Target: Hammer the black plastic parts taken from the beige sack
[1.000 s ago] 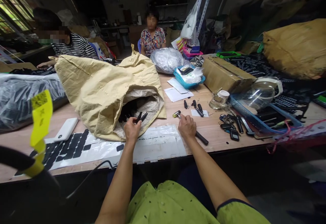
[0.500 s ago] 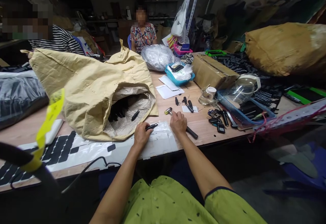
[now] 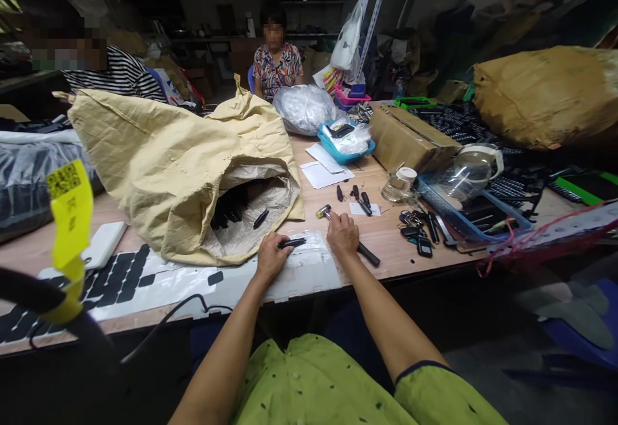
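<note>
My left hand [image 3: 271, 256] is closed on a slim black pen-like piece [image 3: 295, 242], keeping it low over a clear plastic sheet [image 3: 313, 270] at the table's front edge. To its right, my right hand [image 3: 342, 235] wraps round a small hammer [image 3: 369, 255]. The hammer's yellowish head points to the left, and its black handle sticks out behind my hand. Just beyond my left hand gapes the mouth of a beige sack [image 3: 183, 154], with dark pieces inside and one black piece [image 3: 261, 219] on its pale lining.
Several black pieces [image 3: 365, 201] lie beyond my right hand. Further right are keys [image 3: 412, 225], a glass jar [image 3: 398, 183] and a blue tray [image 3: 476, 212]. A cardboard box [image 3: 410, 135] and a teal basket [image 3: 347, 151] stand behind. Two people sit across the table.
The whole view has shifted slightly, so things sit a little further right. Both hands keep their holds; the black piece in my left hand now lies more level.
</note>
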Tool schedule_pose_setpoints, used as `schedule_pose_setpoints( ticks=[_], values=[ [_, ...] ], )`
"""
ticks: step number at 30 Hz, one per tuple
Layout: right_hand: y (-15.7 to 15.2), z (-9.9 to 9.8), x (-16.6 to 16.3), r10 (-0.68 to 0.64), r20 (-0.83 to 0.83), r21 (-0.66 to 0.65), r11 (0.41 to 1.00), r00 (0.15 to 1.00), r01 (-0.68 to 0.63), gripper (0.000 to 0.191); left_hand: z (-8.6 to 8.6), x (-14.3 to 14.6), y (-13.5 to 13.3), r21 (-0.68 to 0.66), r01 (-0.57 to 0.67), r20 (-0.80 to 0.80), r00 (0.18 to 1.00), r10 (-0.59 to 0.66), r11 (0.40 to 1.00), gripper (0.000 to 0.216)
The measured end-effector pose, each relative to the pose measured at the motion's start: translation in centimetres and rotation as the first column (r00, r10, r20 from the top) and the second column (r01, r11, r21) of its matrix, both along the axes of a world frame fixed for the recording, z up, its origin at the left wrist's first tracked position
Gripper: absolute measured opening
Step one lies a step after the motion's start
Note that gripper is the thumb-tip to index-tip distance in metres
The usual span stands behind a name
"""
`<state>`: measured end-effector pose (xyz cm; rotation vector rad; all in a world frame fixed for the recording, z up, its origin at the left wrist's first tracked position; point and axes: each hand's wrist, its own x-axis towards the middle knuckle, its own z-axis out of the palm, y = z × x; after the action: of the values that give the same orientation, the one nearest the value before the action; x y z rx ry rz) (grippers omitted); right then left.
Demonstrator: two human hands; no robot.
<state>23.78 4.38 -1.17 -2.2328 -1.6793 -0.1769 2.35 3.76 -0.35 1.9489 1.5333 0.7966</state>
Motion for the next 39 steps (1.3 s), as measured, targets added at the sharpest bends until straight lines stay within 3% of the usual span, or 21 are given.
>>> schedule_pose_setpoints(
  ticks=[5,8,11,15,24,29,35,39],
  values=[
    [-0.8,1.2,0.4,0.044,-0.210,-0.005,0.999,0.977,-0.046,0.034,0.5,0.5,-0.2,-0.037,-0.028,-0.010,1.000,0.028,0.999,0.016],
    [-2.6,1.7,-0.5,0.210,-0.364,0.129,0.976,0.908,-0.175,0.034,0.7,0.8,-0.2,-0.060,-0.062,-0.019,0.998,0.061,0.996,0.017],
    [-4.9,1.9,-2.2,0.408,-0.460,0.261,0.911,0.788,-0.319,0.034,0.9,1.0,-0.1,-0.093,-0.084,-0.013,0.996,0.083,0.992,0.018],
    [-6.7,2.0,-4.1,0.491,-0.501,0.314,0.871,0.713,-0.379,0.035,1.3,1.5,0.0,-0.144,-0.115,-0.024,0.993,0.113,0.983,0.016],
    [-7.1,2.6,-5.4,0.514,-0.381,0.291,0.856,0.769,-0.428,0.037,1.5,2.3,0.0,-0.146,-0.154,-0.117,0.984,0.137,0.977,0.012],
    [-7.2,2.8,-5.6,0.466,-0.292,0.187,0.884,0.835,-0.428,0.037,1.3,2.4,0.0,-0.121,-0.176,-0.129,0.979,0.160,0.977,0.014],
    [-7.2,3.3,-4.8,0.438,-0.297,0.243,0.894,0.848,-0.377,0.038,1.4,2.5,-0.1,-0.130,-0.160,-0.090,0.985,0.150,0.978,0.012],
    [-7.4,2.8,-4.4,0.380,-0.295,0.169,0.924,0.876,-0.344,0.037,1.3,2.4,0.0,-0.141,-0.173,-0.094,0.983,0.161,0.975,0.012]
  ],
)
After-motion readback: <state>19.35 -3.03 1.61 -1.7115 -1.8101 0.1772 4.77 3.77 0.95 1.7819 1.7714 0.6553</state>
